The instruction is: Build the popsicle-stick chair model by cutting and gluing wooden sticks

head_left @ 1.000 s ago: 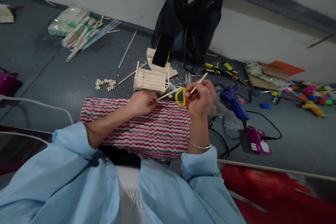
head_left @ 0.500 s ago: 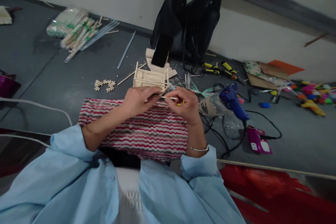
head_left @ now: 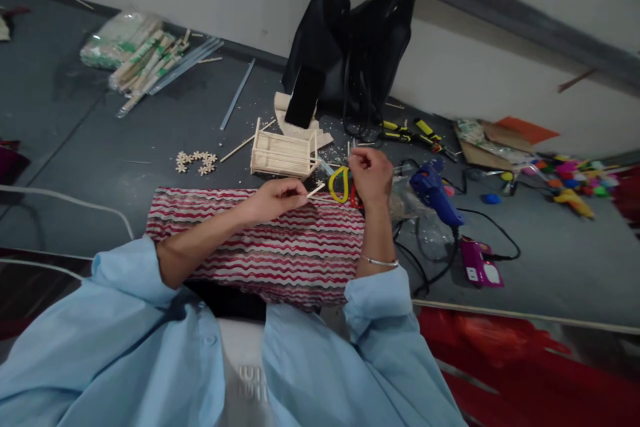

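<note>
My left hand (head_left: 277, 200) pinches a short, thin wooden stick (head_left: 316, 190) above the striped cloth (head_left: 255, 247). Just beyond it on the table sits a small frame of wooden sticks (head_left: 283, 155), with upright posts at its corners. My right hand (head_left: 371, 177) is raised to the right of the frame with its fingers curled together. Whatever they may hold is hidden or too small to make out. Scissors with a yellow handle loop (head_left: 339, 185) and a red one lie beside and partly behind that hand.
A blue glue gun (head_left: 437, 193) with its cord lies to the right, near a purple box (head_left: 481, 263). At the back stand a black bag (head_left: 345, 47) and a leaning phone (head_left: 305, 97). Wooden flower pieces (head_left: 196, 162) and bundled sticks (head_left: 145, 63) lie left; pliers (head_left: 413, 135) lie behind.
My right hand has come away from the left and moved up and right, letting go of the stick. My left hand has drawn slightly nearer, off the frame, uncovering it and the scissors.
</note>
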The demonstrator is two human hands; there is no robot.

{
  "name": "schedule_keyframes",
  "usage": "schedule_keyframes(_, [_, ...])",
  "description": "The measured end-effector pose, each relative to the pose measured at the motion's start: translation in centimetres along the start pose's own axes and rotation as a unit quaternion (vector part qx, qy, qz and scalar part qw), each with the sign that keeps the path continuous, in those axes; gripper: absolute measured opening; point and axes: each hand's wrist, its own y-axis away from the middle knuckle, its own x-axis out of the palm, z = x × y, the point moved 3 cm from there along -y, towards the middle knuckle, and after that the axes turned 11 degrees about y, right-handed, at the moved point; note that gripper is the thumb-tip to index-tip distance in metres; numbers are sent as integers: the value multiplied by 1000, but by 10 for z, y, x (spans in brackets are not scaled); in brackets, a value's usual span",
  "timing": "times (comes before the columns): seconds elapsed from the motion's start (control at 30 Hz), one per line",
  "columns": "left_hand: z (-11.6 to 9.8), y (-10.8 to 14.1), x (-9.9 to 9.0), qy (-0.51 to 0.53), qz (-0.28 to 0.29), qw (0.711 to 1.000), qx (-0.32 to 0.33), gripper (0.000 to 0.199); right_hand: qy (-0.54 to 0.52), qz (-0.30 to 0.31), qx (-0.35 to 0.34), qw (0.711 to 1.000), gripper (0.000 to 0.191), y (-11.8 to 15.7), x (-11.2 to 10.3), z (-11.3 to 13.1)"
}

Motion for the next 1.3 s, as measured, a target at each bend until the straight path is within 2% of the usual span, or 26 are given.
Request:
schedule_keyframes(0.1, [6,-1,4,20,-12,999,-35,21,145,88,-17,985,23,-11,20,-5])
schedule_keyframes(0.2, [12,-4,1,-8,-39,999,-31,17,240,155,-53,957,22,-13,33,4])
schedule_keyframes(0.3, [15,-6,-4,-43,-70,997,-7,15,286,176,-78,939,24,-12,37,12])
schedule_keyframes(0.37, [15,-7,-6,-57,-86,995,13,15,278,168,-87,942,21,-12,39,12])
schedule_keyframes(0.43, [14,-7,-7,-59,-92,994,32,15,236,133,-72,960,18,-13,38,8])
schedule_keyframes(0.53, [14,-6,-6,-46,-85,994,49,16,99,21,-25,995,11,-13,30,3])
schedule_keyframes(0.6, [14,-5,-5,-36,-82,995,48,17,-46,-44,14,998,7,-10,23,5])
schedule_keyframes(0.63, [13,-5,-5,-30,-84,995,46,18,-131,-55,38,989,7,-7,20,7])
schedule_keyframes(0.7, [11,-4,-5,-15,-97,994,49,18,-308,-15,89,947,12,0,18,16])
schedule_keyframes(0.77, [8,-3,-6,18,-117,991,59,20,-441,74,102,889,25,10,16,32])
schedule_keyframes(0.83, [3,-1,-7,74,-132,986,68,24,-509,155,91,842,37,20,11,48])
schedule_keyframes(0.93, [-3,0,-8,168,-139,973,80,35,-545,230,83,802,41,34,3,63])
schedule_keyframes(1.03, [-5,0,-8,225,-138,961,78,40,-549,267,86,787,34,44,-1,67])
schedule_keyframes(1.17, [-3,-1,-7,248,-126,958,64,40,-529,315,74,785,30,51,2,71])
schedule_keyframes(1.23, [-3,-1,-7,245,-125,960,58,40,-514,324,61,792,30,51,3,71])
schedule_keyframes(1.3, [-3,-1,-7,235,-123,963,51,40,-488,303,53,817,27,47,3,66])
